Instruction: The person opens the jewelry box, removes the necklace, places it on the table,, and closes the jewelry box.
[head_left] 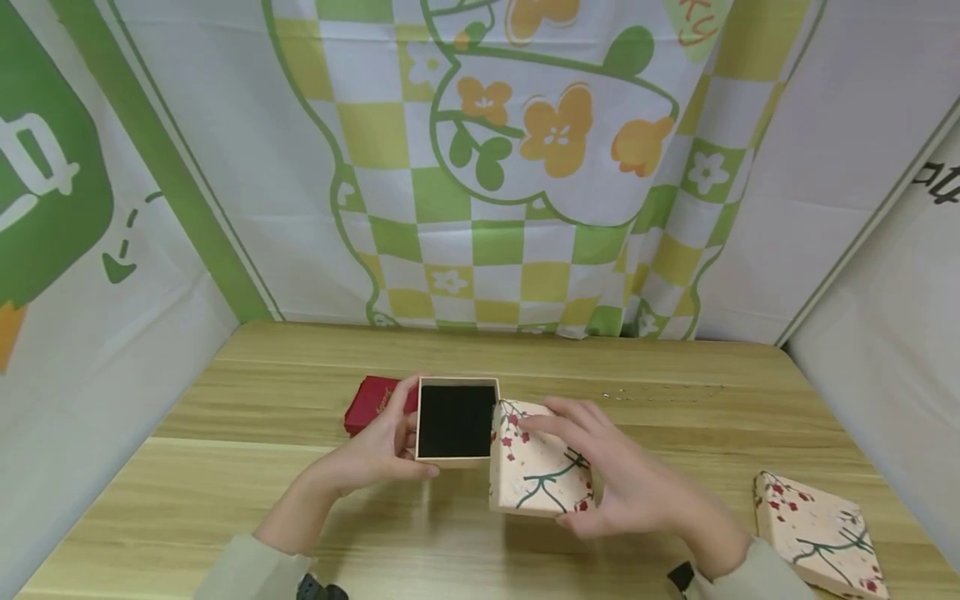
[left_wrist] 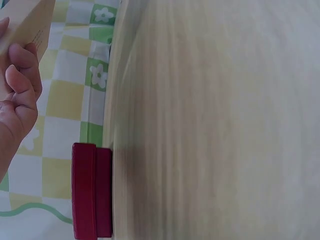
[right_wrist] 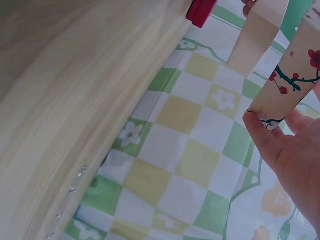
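My left hand (head_left: 375,446) grips a small cream box base (head_left: 456,462) by its left side, thumb along the near edge. Its open top faces me and shows a black lining (head_left: 456,421). In the right wrist view the base's plain wall (right_wrist: 257,37) shows. My right hand (head_left: 618,475) holds a cream box lid (head_left: 536,467) printed with red blossoms and dark green branches, fingers over the top and thumb at the near corner. The lid is tilted and overlaps the base's lower right corner in the head view. Both pieces are held above the table.
A dark red box (head_left: 367,400) with gold lettering lies behind my left hand. Another blossom-printed box (head_left: 821,533) lies at the table's right edge. Several tiny shiny pieces (head_left: 606,395) lie in rows at the back right. A checkered curtain (head_left: 495,283) hangs behind the wooden table (head_left: 225,483).
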